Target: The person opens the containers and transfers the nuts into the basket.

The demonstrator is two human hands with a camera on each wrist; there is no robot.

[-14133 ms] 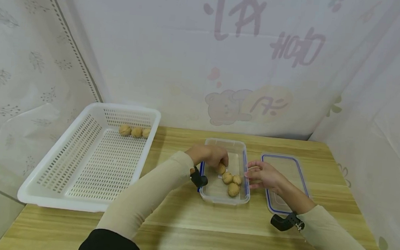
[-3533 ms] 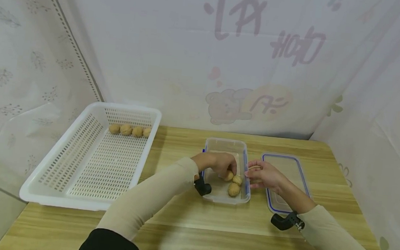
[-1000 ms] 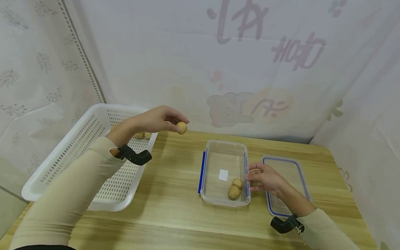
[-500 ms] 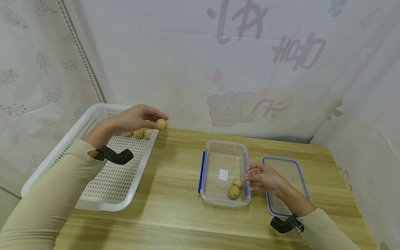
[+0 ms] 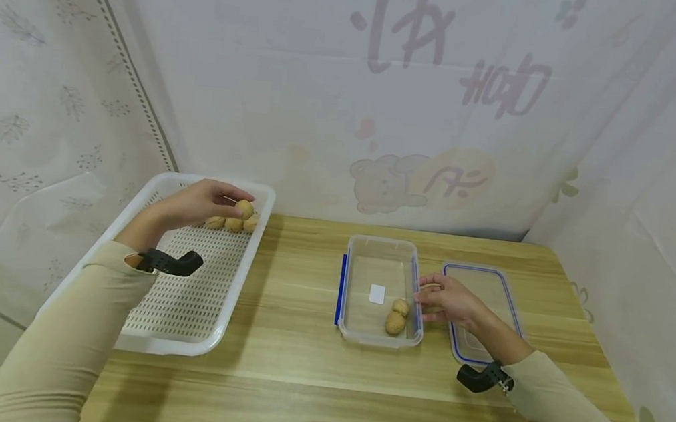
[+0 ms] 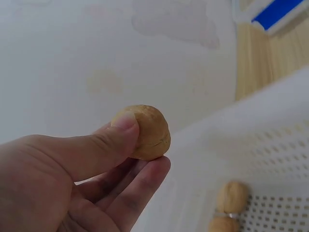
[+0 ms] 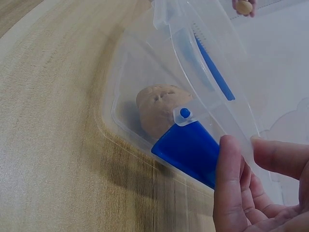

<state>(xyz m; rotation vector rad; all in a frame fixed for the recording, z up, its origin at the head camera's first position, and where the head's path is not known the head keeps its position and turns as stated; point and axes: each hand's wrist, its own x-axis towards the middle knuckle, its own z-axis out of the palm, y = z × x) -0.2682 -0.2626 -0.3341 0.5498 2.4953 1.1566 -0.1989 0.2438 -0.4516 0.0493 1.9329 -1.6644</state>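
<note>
My left hand [image 5: 202, 203] pinches a walnut [image 6: 149, 133] between thumb and fingertips, over the far end of the white plastic basket [image 5: 234, 289]. Below it, a row of walnuts [image 5: 215, 222] lies along the basket's far wall, partly hidden by the hand. At the middle of the table is a clear plastic food container [image 5: 380, 339] with blue latches. Two walnuts [image 5: 396, 323] sit inside it, near its right wall. My right hand [image 5: 449, 300] holds that container's right side, thumb at the rim and fingers by the blue latch [image 7: 190, 150].
Right of the container, its clear lid [image 5: 482, 284] with a blue seal lies flat on the wooden table [image 5: 296, 408], partly under the right hand. A small white label [image 5: 377, 294] shows in the container. Patterned white sheets [image 5: 299, 100] enclose the table.
Since the earliest frame, walnuts in the container have dwindled and the basket's row has grown. Over the last second the left hand carried a walnut left, over the basket. The right hand stays.
</note>
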